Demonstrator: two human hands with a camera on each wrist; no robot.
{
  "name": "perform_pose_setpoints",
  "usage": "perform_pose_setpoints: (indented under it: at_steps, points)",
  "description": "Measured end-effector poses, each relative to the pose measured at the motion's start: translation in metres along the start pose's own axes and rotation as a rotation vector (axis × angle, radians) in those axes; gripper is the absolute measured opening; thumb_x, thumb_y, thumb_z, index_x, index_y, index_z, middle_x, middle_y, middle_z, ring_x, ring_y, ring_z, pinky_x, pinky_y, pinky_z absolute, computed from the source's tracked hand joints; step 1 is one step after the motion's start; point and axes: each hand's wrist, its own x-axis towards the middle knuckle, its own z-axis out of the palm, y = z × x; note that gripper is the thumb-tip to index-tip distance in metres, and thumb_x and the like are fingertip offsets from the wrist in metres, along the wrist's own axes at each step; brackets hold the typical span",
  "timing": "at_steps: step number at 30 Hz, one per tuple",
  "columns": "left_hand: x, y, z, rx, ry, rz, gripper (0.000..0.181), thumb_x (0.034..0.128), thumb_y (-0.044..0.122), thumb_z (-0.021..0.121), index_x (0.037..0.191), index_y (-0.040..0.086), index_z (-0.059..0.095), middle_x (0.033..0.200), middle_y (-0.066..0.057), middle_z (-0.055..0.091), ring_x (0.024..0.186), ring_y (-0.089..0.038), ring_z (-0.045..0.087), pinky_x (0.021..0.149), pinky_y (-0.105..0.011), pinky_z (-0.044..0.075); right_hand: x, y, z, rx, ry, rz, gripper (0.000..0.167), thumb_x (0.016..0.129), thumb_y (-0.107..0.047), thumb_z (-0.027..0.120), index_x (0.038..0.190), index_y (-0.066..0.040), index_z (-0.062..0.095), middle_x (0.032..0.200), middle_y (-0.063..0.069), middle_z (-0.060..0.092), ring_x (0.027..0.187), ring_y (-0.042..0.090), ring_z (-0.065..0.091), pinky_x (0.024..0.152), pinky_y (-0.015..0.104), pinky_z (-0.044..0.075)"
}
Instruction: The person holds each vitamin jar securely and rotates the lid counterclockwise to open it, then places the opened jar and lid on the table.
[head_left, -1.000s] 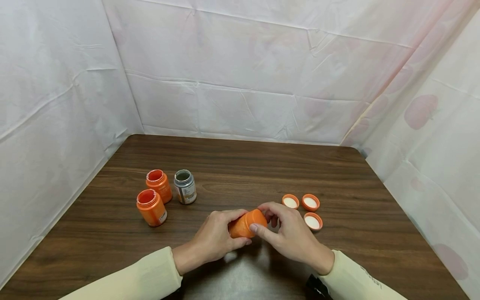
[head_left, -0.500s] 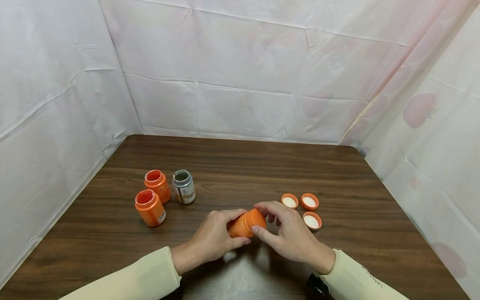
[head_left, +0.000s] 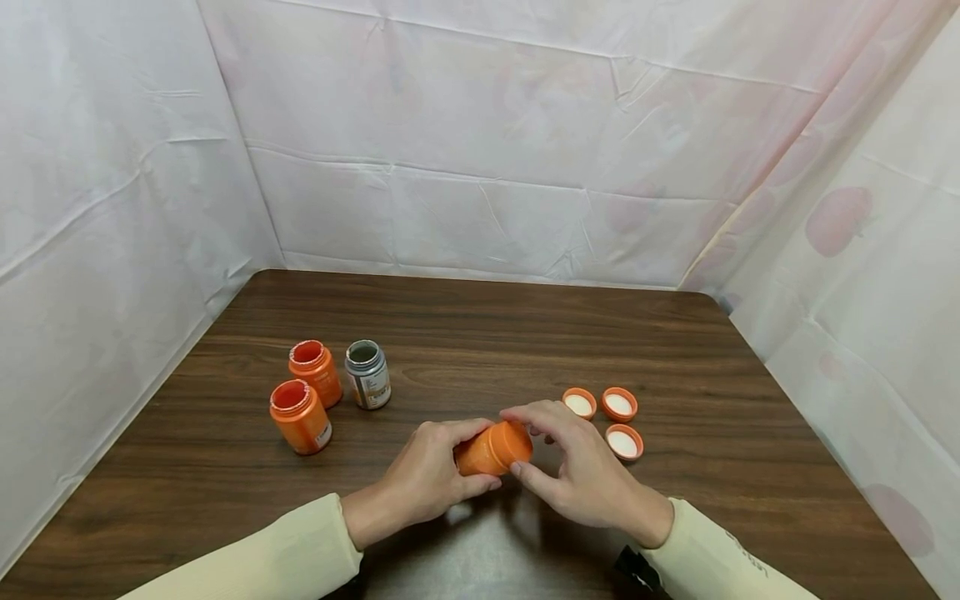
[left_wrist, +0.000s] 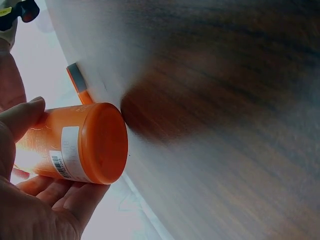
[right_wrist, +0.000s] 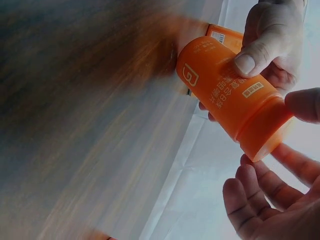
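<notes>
An orange pill bottle (head_left: pixel 480 454) with its orange cap (head_left: pixel 515 442) on lies tilted above the front of the table, the cap end toward the right. My left hand (head_left: pixel 423 475) grips the bottle's body, thumb on one side and fingers on the other. At the cap is my right hand (head_left: pixel 581 467), thumb and index finger on opposite sides of its rim; the other fingers curl loosely in the right wrist view. White print marks the bottle (right_wrist: pixel 225 85) there, and a barcode label (left_wrist: pixel 70 155) shows in the left wrist view.
Two orange bottles (head_left: pixel 302 417) and a grey bottle (head_left: pixel 368 375) stand uncapped at the left. Three caps (head_left: pixel 619 405) with white liners lie inside-up to the right, just beyond my right hand. White cloth (head_left: pixel 487 150) hangs around the brown wooden table (head_left: pixel 480 325).
My right thumb has slid toward the cap's near edge and the index finger has shifted left over its far side. My left hand and the bottle stay in place.
</notes>
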Motion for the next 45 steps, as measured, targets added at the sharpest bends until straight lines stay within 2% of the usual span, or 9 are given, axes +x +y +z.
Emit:
perform_pose_setpoints:
  at_steps: [7,13,18,24,29,34,41,45]
  points:
    - [-0.0008,-0.0004,0.0005,-0.001,0.001,0.010,0.050,0.0780,0.019,0.092,0.123,0.018,0.071,0.101,0.008,0.072,0.081,-0.005,0.062,0.072,-0.028,0.053,0.0006,0.0008,-0.0016,0.035,0.001,-0.089,0.061,0.079,0.000,0.075,0.136,-0.019,0.062,0.131,-0.006,0.062,0.119,0.014,0.056,0.098,0.036,0.049]
    - [-0.0012,-0.0004,0.0007,-0.003,0.009,0.009,0.051,0.0777,0.019,0.092,0.124,0.017,0.071,0.103,0.008,0.073,0.081,-0.005,0.063,0.072,-0.029,0.054,0.0010,-0.0004,-0.0006,0.043,0.016,-0.097,0.064,0.080,-0.002,0.079,0.138,-0.020,0.060,0.133,-0.004,0.062,0.122,0.015,0.056,0.100,0.036,0.047]
    - [-0.0014,-0.0005,0.0005,0.006,0.013,0.003,0.048,0.0772,0.020,0.093,0.120,0.017,0.072,0.100,0.009,0.072,0.079,-0.005,0.061,0.069,-0.025,0.050,0.0003,-0.0008,0.0007,0.061,0.037,-0.041,0.057,0.086,-0.017,0.084,0.137,-0.019,0.059,0.131,-0.002,0.062,0.116,0.016,0.059,0.093,0.038,0.053]
    - [-0.0018,-0.0004,0.0005,0.004,0.010,-0.005,0.047,0.0772,0.020,0.092,0.120,0.019,0.072,0.100,0.010,0.072,0.079,-0.004,0.061,0.070,-0.024,0.050,-0.0011,-0.0004,0.0020,-0.008,0.072,0.044,0.048,0.087,-0.036,0.083,0.129,-0.020,0.064,0.114,-0.008,0.066,0.099,0.013,0.062,0.080,0.037,0.053]
    - [-0.0017,-0.0006,0.0009,-0.010,0.005,-0.003,0.047,0.0776,0.019,0.092,0.120,0.020,0.072,0.100,0.011,0.071,0.080,-0.004,0.061,0.070,-0.026,0.051,-0.0008,-0.0009,0.0040,-0.041,0.092,0.123,0.043,0.087,-0.042,0.083,0.121,-0.020,0.068,0.098,-0.012,0.064,0.086,0.008,0.057,0.074,0.032,0.051]
    - [-0.0017,-0.0009,0.0007,-0.024,0.001,-0.001,0.046,0.0780,0.018,0.092,0.120,0.020,0.072,0.101,0.011,0.071,0.081,-0.004,0.062,0.071,-0.026,0.052,0.0005,-0.0027,0.0051,-0.058,0.083,0.202,0.041,0.085,-0.050,0.082,0.114,-0.024,0.069,0.091,-0.013,0.063,0.080,0.006,0.055,0.071,0.028,0.049]
    - [-0.0017,-0.0006,-0.0001,-0.029,-0.008,-0.007,0.046,0.0786,0.018,0.091,0.120,0.019,0.071,0.102,0.009,0.072,0.081,-0.005,0.062,0.072,-0.025,0.052,0.0021,-0.0040,0.0057,-0.059,0.080,0.221,0.037,0.084,-0.052,0.082,0.108,-0.025,0.070,0.088,-0.014,0.064,0.077,0.005,0.054,0.068,0.028,0.049]
    - [-0.0017,-0.0006,-0.0004,-0.033,-0.009,-0.008,0.046,0.0785,0.018,0.091,0.120,0.019,0.072,0.101,0.009,0.072,0.081,-0.005,0.062,0.072,-0.025,0.052,0.0026,-0.0045,0.0055,-0.041,0.073,0.223,0.037,0.084,-0.049,0.083,0.109,-0.024,0.070,0.088,-0.014,0.064,0.078,0.012,0.058,0.069,0.032,0.051]
